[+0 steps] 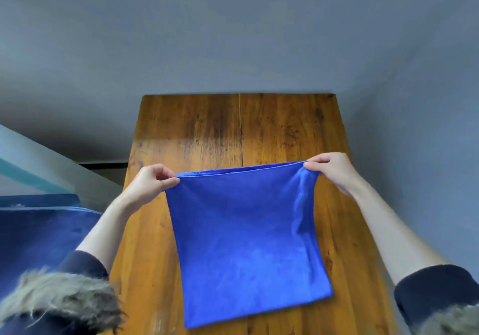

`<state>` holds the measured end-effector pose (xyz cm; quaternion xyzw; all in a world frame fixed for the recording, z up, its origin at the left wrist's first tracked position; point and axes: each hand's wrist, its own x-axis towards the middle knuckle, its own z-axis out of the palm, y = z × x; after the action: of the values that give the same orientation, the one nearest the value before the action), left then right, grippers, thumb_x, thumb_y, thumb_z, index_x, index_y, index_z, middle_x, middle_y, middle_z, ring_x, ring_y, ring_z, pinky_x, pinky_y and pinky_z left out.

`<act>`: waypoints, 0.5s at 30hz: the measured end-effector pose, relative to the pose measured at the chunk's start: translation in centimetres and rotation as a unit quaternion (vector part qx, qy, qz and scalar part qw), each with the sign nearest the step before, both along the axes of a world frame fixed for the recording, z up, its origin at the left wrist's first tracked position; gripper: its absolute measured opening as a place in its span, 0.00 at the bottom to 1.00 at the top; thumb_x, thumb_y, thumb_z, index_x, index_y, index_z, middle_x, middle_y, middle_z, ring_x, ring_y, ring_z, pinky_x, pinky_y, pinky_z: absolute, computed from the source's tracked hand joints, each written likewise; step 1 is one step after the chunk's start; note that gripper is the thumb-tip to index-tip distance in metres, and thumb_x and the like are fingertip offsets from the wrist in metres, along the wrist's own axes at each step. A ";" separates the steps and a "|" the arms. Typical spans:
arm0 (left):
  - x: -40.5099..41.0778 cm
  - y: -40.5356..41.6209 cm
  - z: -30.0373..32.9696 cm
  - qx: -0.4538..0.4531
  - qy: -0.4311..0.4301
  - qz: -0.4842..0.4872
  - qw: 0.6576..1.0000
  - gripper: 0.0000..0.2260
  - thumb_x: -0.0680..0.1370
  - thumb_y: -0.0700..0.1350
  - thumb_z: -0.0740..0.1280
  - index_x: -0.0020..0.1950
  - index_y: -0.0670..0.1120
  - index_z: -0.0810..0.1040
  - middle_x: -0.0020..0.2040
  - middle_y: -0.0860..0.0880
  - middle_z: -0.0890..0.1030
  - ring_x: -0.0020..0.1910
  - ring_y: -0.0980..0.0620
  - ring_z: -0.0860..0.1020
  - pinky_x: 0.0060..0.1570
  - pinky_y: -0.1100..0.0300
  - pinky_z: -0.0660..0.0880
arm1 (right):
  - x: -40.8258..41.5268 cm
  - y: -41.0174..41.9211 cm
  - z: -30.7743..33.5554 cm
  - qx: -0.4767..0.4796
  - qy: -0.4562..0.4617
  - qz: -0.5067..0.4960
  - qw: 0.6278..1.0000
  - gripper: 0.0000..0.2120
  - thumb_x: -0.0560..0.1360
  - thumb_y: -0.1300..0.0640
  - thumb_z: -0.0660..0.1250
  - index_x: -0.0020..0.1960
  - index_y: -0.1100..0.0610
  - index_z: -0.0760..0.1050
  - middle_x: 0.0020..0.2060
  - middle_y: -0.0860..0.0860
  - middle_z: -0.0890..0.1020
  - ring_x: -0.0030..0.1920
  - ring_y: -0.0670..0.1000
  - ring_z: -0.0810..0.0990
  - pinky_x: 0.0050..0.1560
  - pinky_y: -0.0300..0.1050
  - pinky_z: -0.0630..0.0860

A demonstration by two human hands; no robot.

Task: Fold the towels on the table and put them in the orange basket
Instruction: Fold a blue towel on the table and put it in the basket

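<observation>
A blue towel is doubled over on the wooden table, its near fold resting on the wood. My left hand pinches the towel's far left corner. My right hand pinches the far right corner. Both hands hold that far edge stretched and slightly lifted above the tabletop. The two layers of the edge lie together between my hands. No orange basket is in view.
A grey wall rises behind the table's far end. A dark blue surface sits low at the left beside the table. Fur-trimmed dark sleeves frame the bottom corners.
</observation>
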<state>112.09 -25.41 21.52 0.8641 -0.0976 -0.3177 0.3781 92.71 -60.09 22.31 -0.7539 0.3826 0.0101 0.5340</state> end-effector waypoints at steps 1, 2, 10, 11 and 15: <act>-0.2 0.4 1.0 -0.012 -0.018 0.001 1.000 0.05 0.73 0.43 0.71 0.39 0.46 0.78 0.35 0.51 0.81 0.36 0.54 0.76 0.38 0.61 0.72 | -0.7 0.1 1.0 0.015 -0.016 -0.010 1.000 0.03 0.72 0.64 0.69 0.42 0.57 0.81 0.44 0.56 0.83 0.47 0.52 0.80 0.51 0.46 0.76; -0.3 0.8 2.0 -0.024 -0.036 0.002 0.999 0.04 0.73 0.43 0.71 0.39 0.47 0.79 0.35 0.52 0.81 0.36 0.55 0.77 0.38 0.62 0.72 | -1.3 0.3 2.0 0.028 -0.030 -0.014 0.999 0.05 0.73 0.64 0.69 0.41 0.57 0.81 0.45 0.57 0.83 0.48 0.52 0.80 0.53 0.47 0.76; -0.2 2.5 9.7 -0.093 -0.187 -0.031 0.978 0.07 0.72 0.43 0.73 0.36 0.52 0.79 0.36 0.49 0.82 0.35 0.52 0.76 0.38 0.58 0.73 | -4.2 3.0 9.0 -0.034 -0.098 -0.028 0.994 0.05 0.75 0.63 0.67 0.44 0.57 0.81 0.45 0.55 0.83 0.48 0.52 0.81 0.53 0.47 0.76; -0.1 2.8 10.7 -0.101 -0.192 -0.036 0.975 0.07 0.72 0.42 0.72 0.36 0.51 0.79 0.36 0.49 0.82 0.34 0.52 0.76 0.38 0.57 0.73 | -4.4 3.3 9.8 -0.045 -0.107 -0.035 0.993 0.04 0.75 0.63 0.67 0.44 0.58 0.81 0.44 0.55 0.83 0.47 0.52 0.81 0.52 0.47 0.76; 0.4 4.2 14.5 -0.135 -0.211 -0.060 0.966 0.04 0.73 0.41 0.71 0.38 0.47 0.80 0.38 0.49 0.83 0.37 0.54 0.77 0.42 0.59 0.74 | -4.5 4.5 13.3 -0.030 -0.165 -0.055 0.984 0.05 0.74 0.66 0.66 0.43 0.61 0.80 0.39 0.53 0.82 0.41 0.49 0.79 0.45 0.39 0.76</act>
<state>112.50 -21.17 36.06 0.8452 -0.2685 -0.1339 0.4423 88.18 -55.64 35.58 -0.7388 0.3298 -0.1556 0.5667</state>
